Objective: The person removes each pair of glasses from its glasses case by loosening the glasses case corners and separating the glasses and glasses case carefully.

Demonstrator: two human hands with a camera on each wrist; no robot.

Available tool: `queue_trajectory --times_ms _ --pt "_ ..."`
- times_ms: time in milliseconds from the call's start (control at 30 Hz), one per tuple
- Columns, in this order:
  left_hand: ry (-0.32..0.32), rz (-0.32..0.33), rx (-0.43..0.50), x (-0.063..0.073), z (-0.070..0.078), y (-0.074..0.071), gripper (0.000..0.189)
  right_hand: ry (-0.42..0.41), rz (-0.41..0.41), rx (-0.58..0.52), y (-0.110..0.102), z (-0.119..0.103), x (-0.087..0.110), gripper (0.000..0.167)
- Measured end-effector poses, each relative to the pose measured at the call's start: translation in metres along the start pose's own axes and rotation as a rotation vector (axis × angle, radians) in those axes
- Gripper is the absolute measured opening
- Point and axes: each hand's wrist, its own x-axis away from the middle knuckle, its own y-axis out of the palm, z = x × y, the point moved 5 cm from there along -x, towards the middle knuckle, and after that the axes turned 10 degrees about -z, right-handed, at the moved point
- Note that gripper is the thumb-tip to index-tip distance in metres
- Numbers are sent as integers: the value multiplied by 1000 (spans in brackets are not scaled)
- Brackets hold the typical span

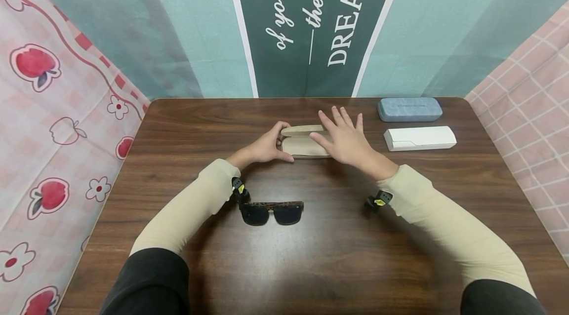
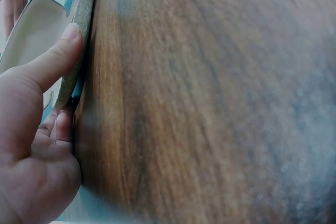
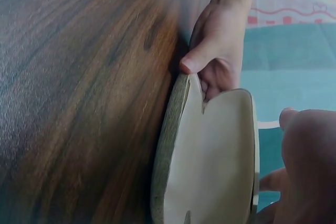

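An opened glasses case (image 1: 304, 147) with a pale beige lining lies near the back middle of the table. My left hand (image 1: 266, 146) grips its left end, thumb along the near edge and fingers behind. In the left wrist view that thumb (image 2: 58, 56) presses on the case's textured outer side. Over the case's right end, my right hand (image 1: 346, 139) is spread with straight fingers, hiding that end from the head view. The right wrist view looks into the lined case (image 3: 215, 150) along its length, lid raised. Dark sunglasses (image 1: 288, 214) rest on the table nearer to me.
A blue glasses case (image 1: 410, 109) and a white case (image 1: 420, 138) lie closed at the back right of the wooden table (image 1: 333, 255). Behind the table hangs a teal cloth with lettering (image 1: 306, 28). Patterned cloths flank both sides.
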Motion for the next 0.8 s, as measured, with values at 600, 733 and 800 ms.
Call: queue_trajectory --times_ms 600,733,800 --pt "-12 -4 9 1 0 1 85 -2 66 -210 6 30 -11 81" --pt "-10 -3 11 1 0 1 85 -7 67 -264 8 32 -11 81" --pt "-9 -4 13 1 0 1 85 -7 67 -284 10 33 -12 80"
